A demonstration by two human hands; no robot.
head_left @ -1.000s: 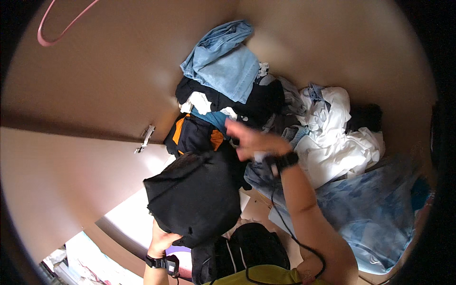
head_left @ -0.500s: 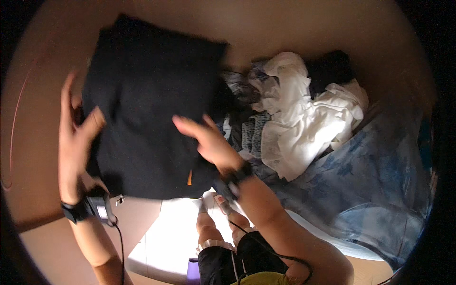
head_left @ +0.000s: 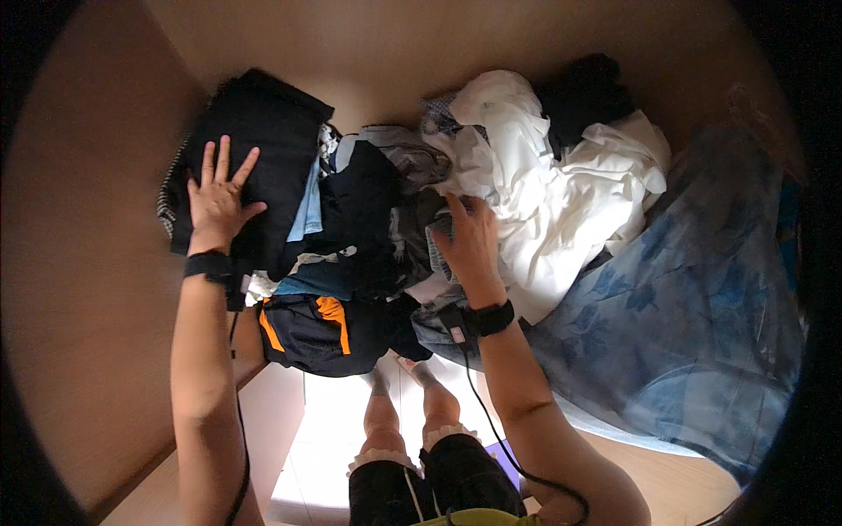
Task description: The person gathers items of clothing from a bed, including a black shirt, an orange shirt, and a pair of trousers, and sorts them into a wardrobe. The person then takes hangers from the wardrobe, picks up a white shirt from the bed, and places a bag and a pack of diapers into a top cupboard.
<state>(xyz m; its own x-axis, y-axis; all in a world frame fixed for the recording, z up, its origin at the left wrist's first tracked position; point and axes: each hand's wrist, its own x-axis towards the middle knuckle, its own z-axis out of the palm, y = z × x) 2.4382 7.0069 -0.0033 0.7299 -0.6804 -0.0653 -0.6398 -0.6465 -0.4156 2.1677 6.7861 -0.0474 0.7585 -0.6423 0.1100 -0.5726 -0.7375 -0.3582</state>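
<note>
A folded black garment (head_left: 267, 114) lies on a stack at the far left, beside the wooden side wall. My left hand (head_left: 219, 197) rests flat on it with the fingers spread. Under its right edge, light blue cloth (head_left: 307, 206) pokes out. My right hand (head_left: 474, 241) reaches into the middle of the clothes, its thumb and fingers apart over a grey ribbed garment (head_left: 441, 250). A crumpled white garment (head_left: 561, 206) lies just right of that hand. Some of the right fingertips are hard to make out among the dark cloth.
Black clothing with orange strips (head_left: 303, 337) bunches at the near edge. Blue-grey leaf-patterned fabric (head_left: 649, 324) drapes across the right side. Dark cloth (head_left: 588, 96) sits at the back. Thin cables (head_left: 487, 408) run from both wrist devices along my arms.
The black garment, held up in front of me before, now lies on the left stack. My left hand is flat on it; my right hand has moved off it to the middle clothes.
</note>
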